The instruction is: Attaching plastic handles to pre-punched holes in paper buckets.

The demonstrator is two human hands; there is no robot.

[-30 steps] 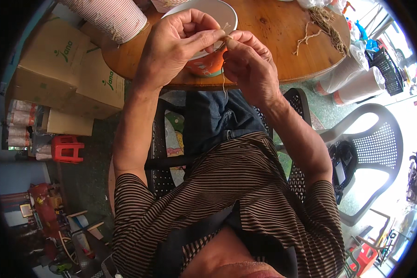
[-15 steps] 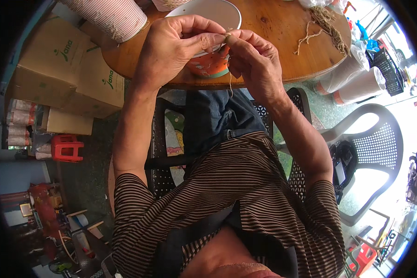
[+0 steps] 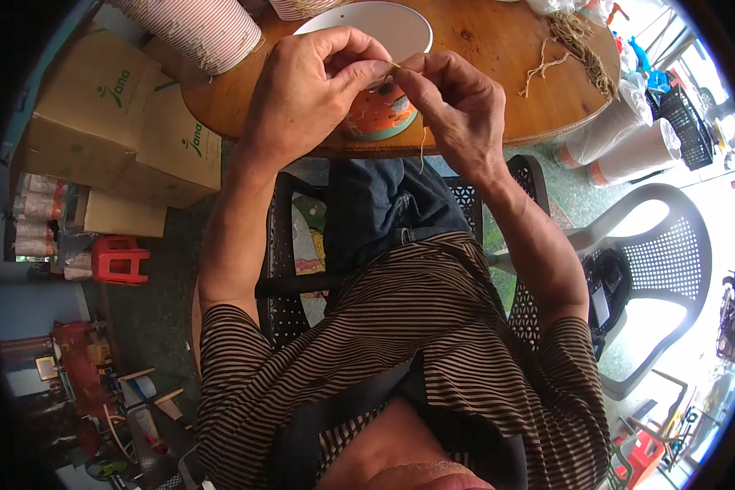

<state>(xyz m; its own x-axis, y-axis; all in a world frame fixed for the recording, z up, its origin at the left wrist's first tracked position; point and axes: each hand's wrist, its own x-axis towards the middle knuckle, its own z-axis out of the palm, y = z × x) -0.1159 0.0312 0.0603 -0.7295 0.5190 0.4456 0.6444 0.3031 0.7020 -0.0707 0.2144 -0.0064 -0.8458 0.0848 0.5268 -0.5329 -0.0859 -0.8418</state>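
Above the near edge of the table, my left hand [image 3: 314, 94] pinches a thin tan string [image 3: 423, 145] between thumb and forefinger. My right hand [image 3: 463, 110] grips the same string close by, fingertips almost meeting the left ones. A loose end dangles below the right fingers. Just behind and under both hands stands a paper bucket [image 3: 380, 114], white inside, with an orange, patterned outside and a green band at its base. My hands hide part of its rim and wall.
The round wooden table [image 3: 498, 106] bears a stack of nested buckets [image 3: 189, 34] with string bits at left and a hank of tan string [image 3: 578, 49] at right. Cardboard boxes [image 3: 82, 106] and a red stool [image 3: 121, 260] are leftward; a grey chair [image 3: 665, 253] stands right.
My right hand has shifted slightly right, away from the left, baring a short stretch of string between the fingertips. The dangling end moved right with it. My left hand hardly moved.
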